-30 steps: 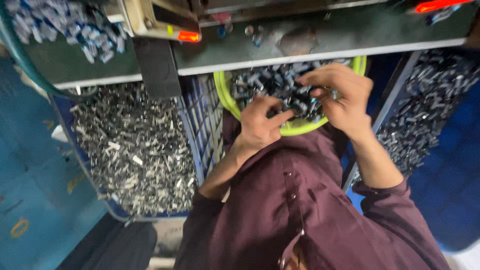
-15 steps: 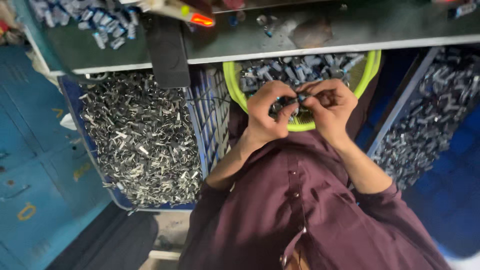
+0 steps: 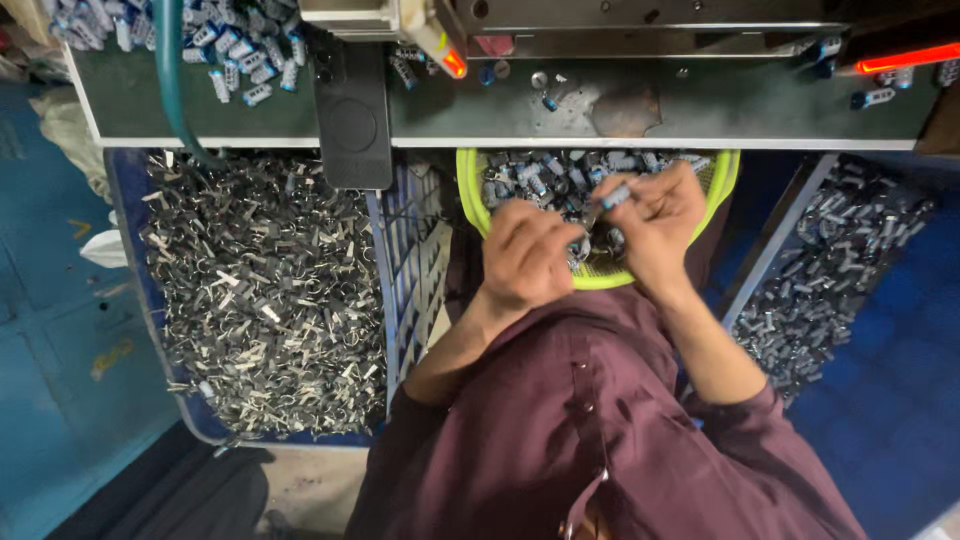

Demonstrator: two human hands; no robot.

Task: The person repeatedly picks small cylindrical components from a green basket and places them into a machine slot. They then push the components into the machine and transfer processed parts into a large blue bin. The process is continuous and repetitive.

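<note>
both hands are at the yellow-green basket (image 3: pixel 725 172), which sits on the person's lap against the near edge of the bench (image 3: pixel 250 115). the basket is heaped with small grey and blue cylindrical parts (image 3: pixel 545 175). the right hand (image 3: pixel 655 220) is over the right half of the basket, its grip clamped on one small part (image 3: pixel 613 196) with a pale blue end, held up just above the heap. the left hand (image 3: pixel 530 255) is over the near left side of the basket, fingers curled together; they seem closed on small parts, but what lies inside the fist is hidden, so that cannot be told for certain. the two hands are close, nearly touching over the middle of the basket.

judged step: picking and sorting single parts out of the basket, with one part in hand for checking or pairing. the next move appears to call for a fine pinch and steady hold, since the parts are small, loose and easily dropped back into the heap.

left of the basket stands a blue crate (image 3: pixel 400 260) filled with grey metal clips (image 3: pixel 260 290). right of the basket a second bin (image 3: pixel 830 270) holds more dark parts. beyond the basket, on the bench, lie scattered blue-grey parts (image 3: pixel 230 55), a black block (image 3: pixel 352 110) and a lit red lamp (image 3: pixel 905 57).
</note>
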